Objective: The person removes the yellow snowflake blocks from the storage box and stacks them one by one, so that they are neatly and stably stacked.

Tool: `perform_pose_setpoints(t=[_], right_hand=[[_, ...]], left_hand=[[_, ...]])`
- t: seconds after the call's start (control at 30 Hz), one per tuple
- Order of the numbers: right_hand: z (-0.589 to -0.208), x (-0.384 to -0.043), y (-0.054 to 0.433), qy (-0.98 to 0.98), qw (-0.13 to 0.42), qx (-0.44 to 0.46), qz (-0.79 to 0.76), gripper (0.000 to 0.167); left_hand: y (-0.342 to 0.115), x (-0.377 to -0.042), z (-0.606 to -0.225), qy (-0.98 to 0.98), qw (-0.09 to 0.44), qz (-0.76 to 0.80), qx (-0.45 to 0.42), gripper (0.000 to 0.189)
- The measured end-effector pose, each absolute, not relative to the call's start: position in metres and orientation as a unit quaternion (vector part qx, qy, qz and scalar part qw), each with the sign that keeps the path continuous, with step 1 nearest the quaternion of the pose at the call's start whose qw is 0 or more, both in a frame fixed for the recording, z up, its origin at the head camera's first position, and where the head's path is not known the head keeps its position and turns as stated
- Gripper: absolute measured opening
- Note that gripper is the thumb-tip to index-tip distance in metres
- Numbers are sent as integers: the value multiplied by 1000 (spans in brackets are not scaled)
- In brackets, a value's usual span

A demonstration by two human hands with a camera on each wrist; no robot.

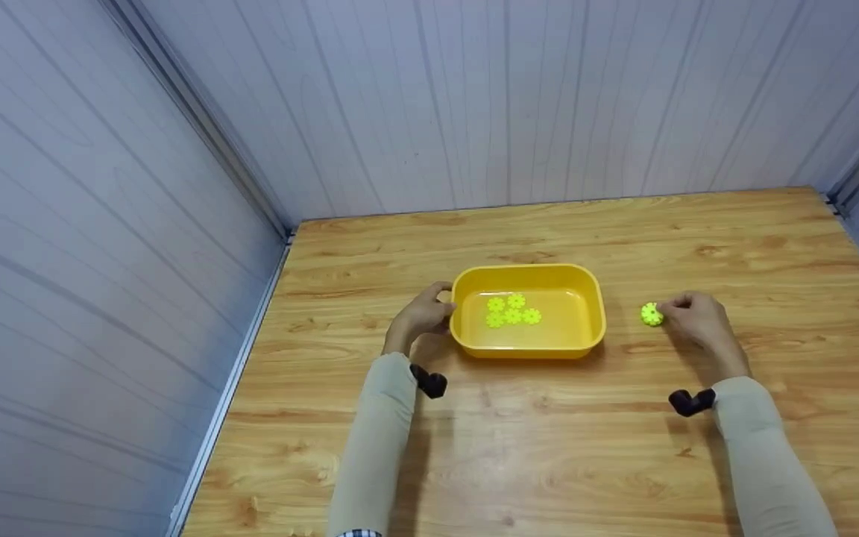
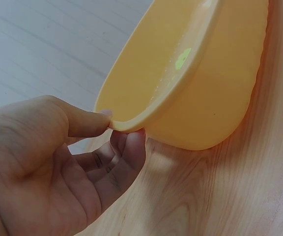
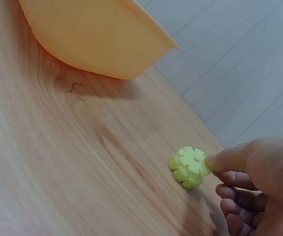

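Note:
My left hand grips the left end of a yellow plastic tub. In the left wrist view the thumb lies on the inner side of the tub's rim, with curled fingers beneath it outside. Several flat, neon-yellow flower-shaped pieces lie grouped on the tub floor, left of its middle. To the right of the tub, my right hand pinches a flower-shaped piece between thumb and finger. This piece tops a small stack of similar pieces on the table; whether it touches the stack I cannot tell.
The wood-grain table meets a pale panelled wall at the back. Another panelled wall runs along the left edge. Black camera mounts stick out from both wrists.

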State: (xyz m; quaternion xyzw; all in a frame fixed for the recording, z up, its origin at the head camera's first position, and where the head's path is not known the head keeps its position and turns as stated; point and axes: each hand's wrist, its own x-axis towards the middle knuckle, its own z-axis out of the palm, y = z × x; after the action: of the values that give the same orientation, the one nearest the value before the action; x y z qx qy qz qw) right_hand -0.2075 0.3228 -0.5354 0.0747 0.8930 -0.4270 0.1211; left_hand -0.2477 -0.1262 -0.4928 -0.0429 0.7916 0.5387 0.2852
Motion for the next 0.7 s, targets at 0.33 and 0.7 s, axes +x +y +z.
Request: perform_pose_setpoints(t=[0.33, 0.7], right_hand=[[-535, -205, 318, 908, 93, 70, -403, 42], [-538, -206, 318, 914, 83, 74, -391, 40]], left_hand=[[-126, -248, -493, 790, 287, 540, -45, 48], [-126, -248, -492, 798, 288, 527, -46, 46]])
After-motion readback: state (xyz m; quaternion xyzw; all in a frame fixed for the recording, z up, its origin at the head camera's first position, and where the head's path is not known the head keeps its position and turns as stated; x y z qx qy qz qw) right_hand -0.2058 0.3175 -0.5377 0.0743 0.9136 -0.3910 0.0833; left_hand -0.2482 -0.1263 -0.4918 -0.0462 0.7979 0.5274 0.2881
